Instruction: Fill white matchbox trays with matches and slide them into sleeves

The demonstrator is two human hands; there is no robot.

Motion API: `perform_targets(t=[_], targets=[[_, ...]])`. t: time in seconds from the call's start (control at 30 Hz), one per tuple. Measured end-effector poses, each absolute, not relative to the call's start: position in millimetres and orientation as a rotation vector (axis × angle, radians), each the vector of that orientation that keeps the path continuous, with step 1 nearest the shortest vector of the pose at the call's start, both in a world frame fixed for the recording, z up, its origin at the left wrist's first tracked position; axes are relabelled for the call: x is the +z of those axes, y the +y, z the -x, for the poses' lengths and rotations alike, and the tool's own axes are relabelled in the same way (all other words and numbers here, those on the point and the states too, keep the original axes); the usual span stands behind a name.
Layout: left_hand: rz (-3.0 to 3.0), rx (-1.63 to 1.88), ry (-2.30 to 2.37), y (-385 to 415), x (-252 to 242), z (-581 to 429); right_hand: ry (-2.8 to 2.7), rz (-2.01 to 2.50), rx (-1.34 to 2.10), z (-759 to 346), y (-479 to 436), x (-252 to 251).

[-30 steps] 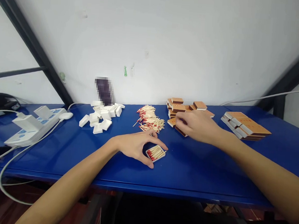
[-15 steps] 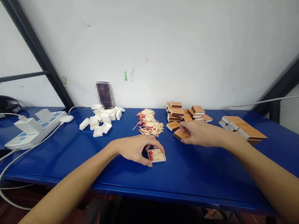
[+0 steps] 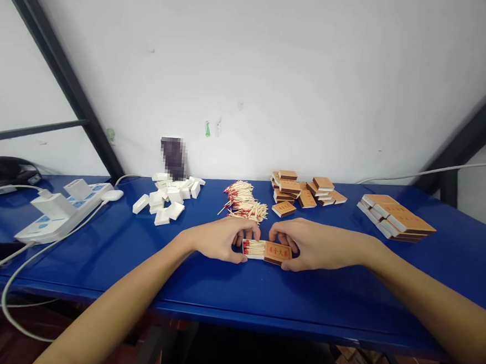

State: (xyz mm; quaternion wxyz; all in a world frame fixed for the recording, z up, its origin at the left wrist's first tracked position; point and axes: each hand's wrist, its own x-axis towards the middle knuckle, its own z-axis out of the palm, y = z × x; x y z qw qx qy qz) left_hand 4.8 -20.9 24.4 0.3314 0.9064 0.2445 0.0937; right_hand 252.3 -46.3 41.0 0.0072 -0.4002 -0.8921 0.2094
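A white matchbox tray (image 3: 255, 249) filled with red-tipped matches lies on the blue table, gripped at its left end by my left hand (image 3: 222, 240). My right hand (image 3: 317, 244) grips an orange-brown matchbox sleeve (image 3: 278, 252) by its long sides. The sleeve's left end meets the tray's right end, and the tray seems partly inside it. Behind my hands lies a heap of loose matches (image 3: 245, 200). Beyond my right hand is a pile of orange-brown matchbox sleeves (image 3: 288, 186), with one sleeve (image 3: 284, 208) at its near edge.
Empty white trays (image 3: 175, 195) lie heaped at the back left, before a pixelated dark object (image 3: 173, 158). Stacked matchboxes (image 3: 396, 215) stand at the right. A white power strip (image 3: 63, 216) with plugs and cables sits on the left. A wall closes off the back.
My right hand has brought a sleeve from the pile leftward and toward me, onto the filled tray's right end. My left hand still holds the tray, now turned straighter.
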Motion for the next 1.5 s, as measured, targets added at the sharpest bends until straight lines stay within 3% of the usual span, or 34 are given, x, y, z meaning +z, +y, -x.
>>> perform_targets(t=[0.53,0.77,1.03,1.27,1.5], targets=[[-2.163,0.374,0.639,-17.4,12.3,-8.2,-2.729,1.163,0.731,-253.8,-39.3,33.1],[-2.103,0.435,0.638,-18.7,6.5,-13.1,-2.724,0.960,0.566,-240.6,-43.4,23.7],[-1.917,0.296,0.611,-14.7,11.7,-6.8,-2.757,0.989,0.592,-238.4,-46.0,27.8],[-2.358,0.400,0.627,-17.2,11.0,-10.3,-2.728,0.984,0.598,-242.6,-39.9,22.3],[-2.421,0.398,0.619,-19.2,12.0,-11.8,-2.743,1.094,0.694,-252.1,-35.4,28.9]])
